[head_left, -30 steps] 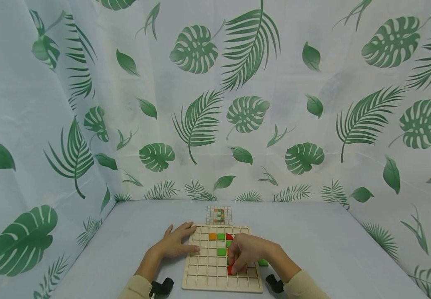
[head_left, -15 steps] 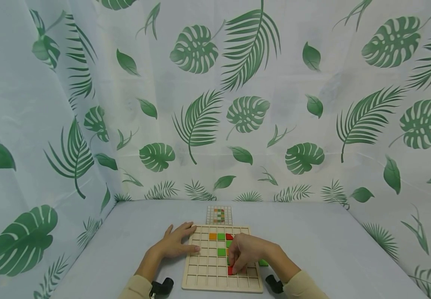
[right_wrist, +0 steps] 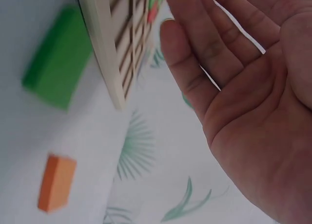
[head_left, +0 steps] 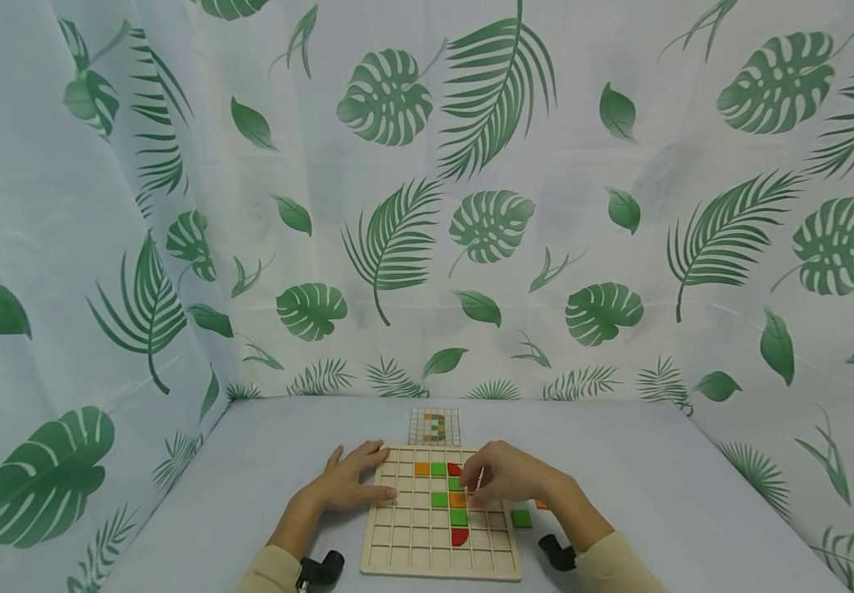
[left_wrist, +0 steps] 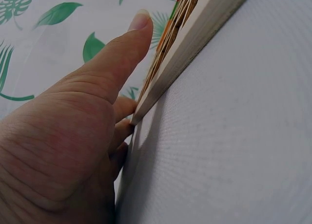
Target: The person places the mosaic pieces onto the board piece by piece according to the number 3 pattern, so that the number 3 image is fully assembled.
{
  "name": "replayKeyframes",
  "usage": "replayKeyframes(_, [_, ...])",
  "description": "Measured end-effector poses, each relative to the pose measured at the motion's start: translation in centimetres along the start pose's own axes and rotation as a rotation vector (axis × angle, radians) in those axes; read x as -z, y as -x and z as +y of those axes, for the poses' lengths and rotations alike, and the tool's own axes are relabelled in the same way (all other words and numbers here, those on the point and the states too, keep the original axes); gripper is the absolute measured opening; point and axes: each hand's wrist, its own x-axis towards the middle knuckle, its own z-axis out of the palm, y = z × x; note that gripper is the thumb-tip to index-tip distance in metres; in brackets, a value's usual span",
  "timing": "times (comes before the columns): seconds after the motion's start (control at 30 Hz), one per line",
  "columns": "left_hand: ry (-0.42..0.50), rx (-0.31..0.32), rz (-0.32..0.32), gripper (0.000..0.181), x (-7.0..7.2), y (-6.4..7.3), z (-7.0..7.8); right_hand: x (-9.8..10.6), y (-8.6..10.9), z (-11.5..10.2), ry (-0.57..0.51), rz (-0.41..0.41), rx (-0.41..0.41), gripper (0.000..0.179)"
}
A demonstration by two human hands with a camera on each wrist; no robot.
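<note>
A pale wooden grid board (head_left: 397,560) lies on the table with coloured tiles in its cells. Along its left edge rests my left hand (head_left: 348,482), thumb over the rim and fingers spread. My right hand (head_left: 511,476) hovers above the board's upper right part with bent, relaxed fingers; I see nothing held in it. A red rounded tile (head_left: 459,537) sits in a cell below a green tile (head_left: 459,517) and an orange tile (head_left: 457,500). Higher up, another red tile (head_left: 455,469) ends a row with a green and an orange one. The right hand partly covers the cells beneath it.
Right of the board lie a loose green tile (head_left: 521,519) and a loose orange tile (right_wrist: 57,182). A small card with a coloured grid pattern (head_left: 434,427) lies behind the board. A leaf-printed curtain (head_left: 427,247) stands around the table.
My right hand has let go of the lower red tile, which stays in its cell, and has moved up and right. My left hand has not moved.
</note>
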Motion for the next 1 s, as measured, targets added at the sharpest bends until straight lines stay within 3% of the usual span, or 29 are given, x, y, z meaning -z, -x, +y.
replayKeyframes(0.2, [0.007,0.004,-0.006,0.088,0.2,0.1,0.0,1.7,1.1,0.8,-0.049,0.045,-0.044,0.024])
replayKeyframes(0.43, [0.009,-0.007,-0.008,0.088,0.1,0.0,-0.1,2.9,2.1,1.6,-0.035,0.075,-0.051,0.029])
replayKeyframes(0.77, [0.0,0.003,-0.001,0.088,0.1,0.1,0.1,3.7,3.0,2.2,-0.023,0.024,-0.138,0.041])
replayKeyframes(1.0, [-0.005,0.007,-0.004,0.089,0.0,0.1,0.1,3.8,3.5,2.3,0.019,-0.016,-0.18,0.039])
